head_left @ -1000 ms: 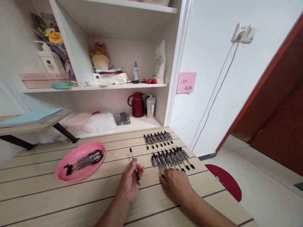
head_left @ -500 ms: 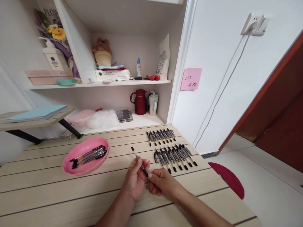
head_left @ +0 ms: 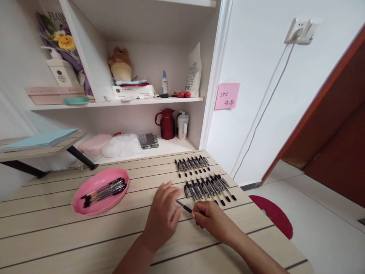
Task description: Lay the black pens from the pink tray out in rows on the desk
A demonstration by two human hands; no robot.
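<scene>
Between my fingertips is a slim dark pen [head_left: 186,207], pinched at its near end by my right hand [head_left: 214,221]. My left hand [head_left: 162,217] hovers just left of the pen, its fingers apart and slightly blurred; its palm side is partly hidden. Beyond my right hand lies a front row of pens [head_left: 211,188], black-capped at the near ends, with clips beside them. Farther back is a second row of similar pens [head_left: 192,165]. To the left, a pink oval dish [head_left: 99,176] holds a pile of black and clear pens [head_left: 106,191].
The slatted wooden table [head_left: 119,236] ends at the right above a red round seat [head_left: 273,215]. Behind it are shelves with a red jug [head_left: 167,125], a tumbler [head_left: 183,126] and a pink case [head_left: 95,144]. A small riser [head_left: 61,142] stands at the left.
My left hand has let go of the pen and opened. My right hand has moved slightly right with the pen. The view has shifted a little.
</scene>
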